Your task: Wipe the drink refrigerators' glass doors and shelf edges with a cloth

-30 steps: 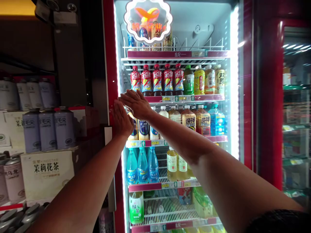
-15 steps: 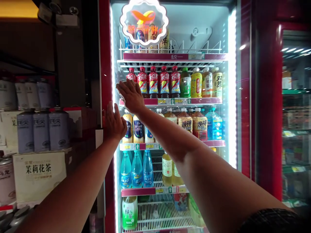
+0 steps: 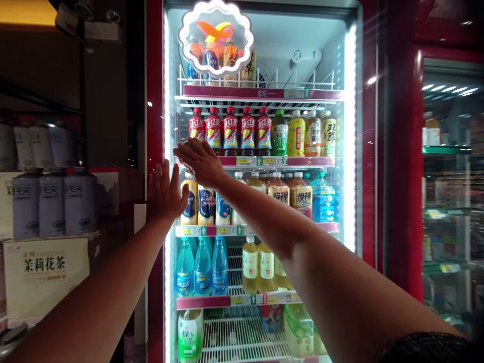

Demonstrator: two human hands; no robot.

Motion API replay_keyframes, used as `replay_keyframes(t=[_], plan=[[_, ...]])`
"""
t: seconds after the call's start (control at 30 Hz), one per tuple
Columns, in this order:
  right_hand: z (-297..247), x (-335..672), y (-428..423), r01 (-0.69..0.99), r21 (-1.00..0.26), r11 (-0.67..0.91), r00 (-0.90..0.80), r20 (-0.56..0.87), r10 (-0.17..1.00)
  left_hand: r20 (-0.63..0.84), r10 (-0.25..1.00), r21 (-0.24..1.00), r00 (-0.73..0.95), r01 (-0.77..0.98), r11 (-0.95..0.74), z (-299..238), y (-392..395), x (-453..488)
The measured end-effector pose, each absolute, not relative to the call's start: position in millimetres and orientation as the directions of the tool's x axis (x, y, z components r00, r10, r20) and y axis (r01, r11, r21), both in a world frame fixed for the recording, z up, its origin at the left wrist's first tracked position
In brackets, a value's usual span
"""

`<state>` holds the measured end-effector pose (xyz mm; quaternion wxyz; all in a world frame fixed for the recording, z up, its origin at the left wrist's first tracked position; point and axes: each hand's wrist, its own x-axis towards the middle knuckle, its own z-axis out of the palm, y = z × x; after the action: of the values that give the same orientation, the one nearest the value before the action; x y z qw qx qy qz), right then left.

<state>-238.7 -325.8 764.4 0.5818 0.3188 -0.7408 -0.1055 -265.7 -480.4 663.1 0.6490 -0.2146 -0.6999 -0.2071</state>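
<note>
A red-framed drinks fridge (image 3: 155, 126) with a lit glass door fills the middle of the view. My left hand (image 3: 163, 191) lies flat on the door's left frame, fingers spread and pointing up. Just above and to the right of it, my right hand (image 3: 198, 161) presses flat on the glass with its fingers stretched out to the left. Neither hand holds anything. Behind the glass, red-labelled bottles (image 3: 229, 130) stand on the second shelf, yellow and blue bottles (image 3: 196, 204) on the shelf below it, and light-blue bottles (image 3: 202, 267) lower down.
Left of the fridge, grey canisters (image 3: 49, 204) stand on stacked white cartons (image 3: 41, 269). A second red-framed fridge (image 3: 449, 191) stands at the right. A lit round sign (image 3: 216, 35) hangs at the top of the door.
Both hands have slid to the left along with the door's edge. My left hand went from the glass onto the red frame, and the hands have drawn apart.
</note>
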Motion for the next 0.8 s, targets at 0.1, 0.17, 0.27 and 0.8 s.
replay_keyframes(t=[0.1, 0.17, 0.27, 0.8], plan=[[762.7, -232.4, -318.9, -0.31, 0.466, 0.829, -0.137, 0.84, -0.524, 0.996, 0.048, 0.008, -0.08, 0.588, 0.809, 664.2, -479.5, -262.5], [759.7, -228.9, -316.4, -0.284, 0.433, 0.855, -0.132, 0.866, -0.482, 0.994, 0.069, -0.006, -0.082, 0.596, 0.803, 665.0, -478.8, -259.2], [756.4, -227.0, -307.7, -0.291, 0.479, 0.828, -0.111, 0.843, -0.526, 0.993, 0.084, -0.022, -0.083, 0.572, 0.82, 665.3, -478.4, -255.2], [761.8, -223.9, -236.3, -0.356, 0.462, 0.813, -0.105, 0.844, -0.525, 0.989, 0.12, -0.056, -0.09, 0.519, 0.853, 663.7, -479.4, -254.7]])
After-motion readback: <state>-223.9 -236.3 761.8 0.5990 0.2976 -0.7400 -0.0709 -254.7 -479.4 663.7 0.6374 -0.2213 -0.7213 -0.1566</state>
